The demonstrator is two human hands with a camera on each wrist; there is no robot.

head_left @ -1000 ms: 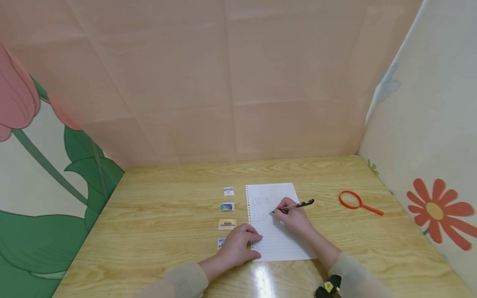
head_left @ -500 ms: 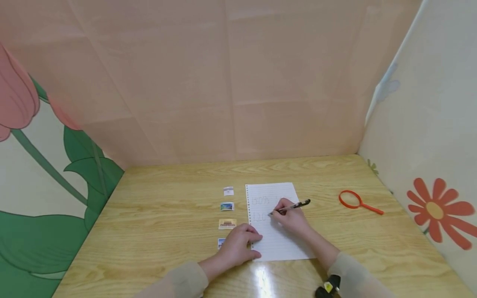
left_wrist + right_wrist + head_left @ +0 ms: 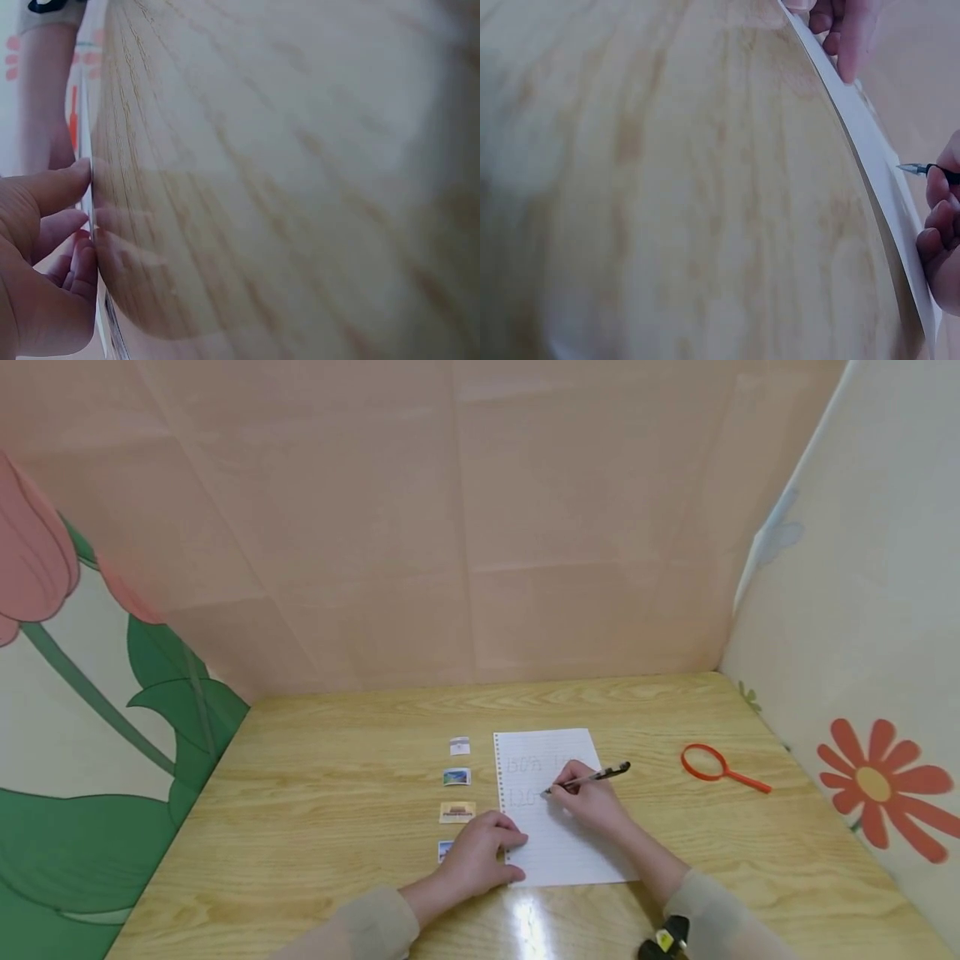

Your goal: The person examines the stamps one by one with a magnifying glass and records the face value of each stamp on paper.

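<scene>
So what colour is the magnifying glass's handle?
The handle is orange-red; it shows best in the head view.

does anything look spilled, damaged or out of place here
Nothing stands out on the table. The small pictures form a column left of the paper, the nearest partly hidden by the left hand; the right hand grips the pen, and the magnifying glass lies apart, looking whole.

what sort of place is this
Indoors, perhaps a playroom or classroom corner: a wood-grain table against a pinkish backdrop, with a big tulip and a red flower decorating the sides.
</scene>
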